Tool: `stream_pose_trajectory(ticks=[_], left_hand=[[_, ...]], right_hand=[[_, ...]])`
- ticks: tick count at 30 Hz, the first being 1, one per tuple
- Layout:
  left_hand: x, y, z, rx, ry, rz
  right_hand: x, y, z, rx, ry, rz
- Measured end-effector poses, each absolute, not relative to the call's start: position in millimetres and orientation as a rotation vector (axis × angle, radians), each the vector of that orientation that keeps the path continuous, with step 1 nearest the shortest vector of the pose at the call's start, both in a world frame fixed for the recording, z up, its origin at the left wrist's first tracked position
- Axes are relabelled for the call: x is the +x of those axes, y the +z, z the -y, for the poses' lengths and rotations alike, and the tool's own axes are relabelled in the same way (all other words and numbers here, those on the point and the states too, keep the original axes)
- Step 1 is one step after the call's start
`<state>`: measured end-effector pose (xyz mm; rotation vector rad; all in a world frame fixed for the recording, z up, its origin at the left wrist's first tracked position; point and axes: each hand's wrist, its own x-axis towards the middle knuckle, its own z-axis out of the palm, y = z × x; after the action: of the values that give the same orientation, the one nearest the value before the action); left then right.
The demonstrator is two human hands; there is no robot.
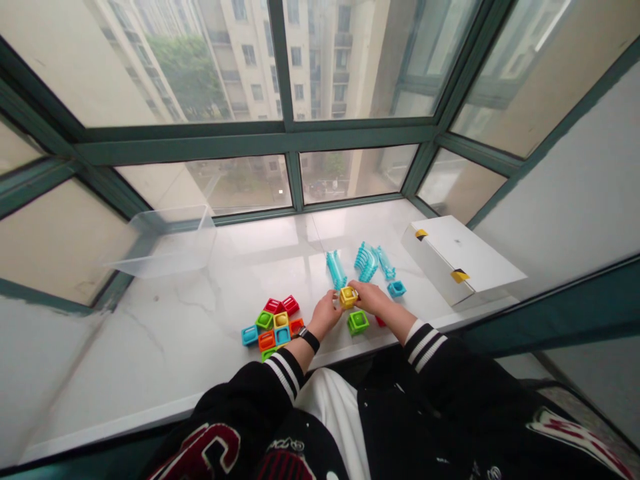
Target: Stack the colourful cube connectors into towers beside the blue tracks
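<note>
Between my two hands is a yellow toy block (348,297), raised a little over the white sill. My left hand (327,313) grips its left side, and my right hand (367,297) has its fingers closed on the right side. Just below it stands a green block (358,323). Part of a red block (381,321) shows beside my right forearm, which hides the rest. Past my hands lie a straight light-blue track piece (336,269), a curved blue track piece (367,261) and a narrower blue piece (385,263). A blue block (397,289) sits right of my right hand.
Left of my left wrist is a cluster of several coloured blocks (274,321), partly hidden by my sleeve. A clear plastic bin (175,257) stands at the far left of the sill (190,347). A white box (463,257) with yellow-black tabs is at the right, and windows rise behind.
</note>
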<state>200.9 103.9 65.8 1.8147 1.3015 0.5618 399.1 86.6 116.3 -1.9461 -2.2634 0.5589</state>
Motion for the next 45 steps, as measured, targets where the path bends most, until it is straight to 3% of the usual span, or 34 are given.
stream_pose_trajectory(ticks=[12, 21, 25, 29, 38, 45], left_hand=[[55.9, 136.5, -83.6, 1.700, 0.911, -1.406], [-43.1, 113.9, -31.2, 1.688, 1.030, -1.774], [-42.8, 98.6, -21.1, 1.939, 0.971, -1.727], [-21.1, 88.3, -21.3, 2.184, 0.865, -1.616], [21.6, 57.1, -24.6, 2.269, 0.550, -1.669], [21.7, 55.5, -26.3, 2.304, 0.450, -1.538]], right_hand=[[412.5, 116.7, -94.2, -1.842, 0.643, 2.283], [414.5, 158.0, -66.9, -1.620, 0.462, 2.099], [378.1, 168.3, -50.6, -1.410, 0.437, 2.045], [325.9, 156.7, -39.1, -1.318, 0.624, 2.131], [251.1, 97.3, -40.9, -1.483, 0.812, 2.359], [247.7, 82.4, -44.1, -1.581, 0.795, 2.390]])
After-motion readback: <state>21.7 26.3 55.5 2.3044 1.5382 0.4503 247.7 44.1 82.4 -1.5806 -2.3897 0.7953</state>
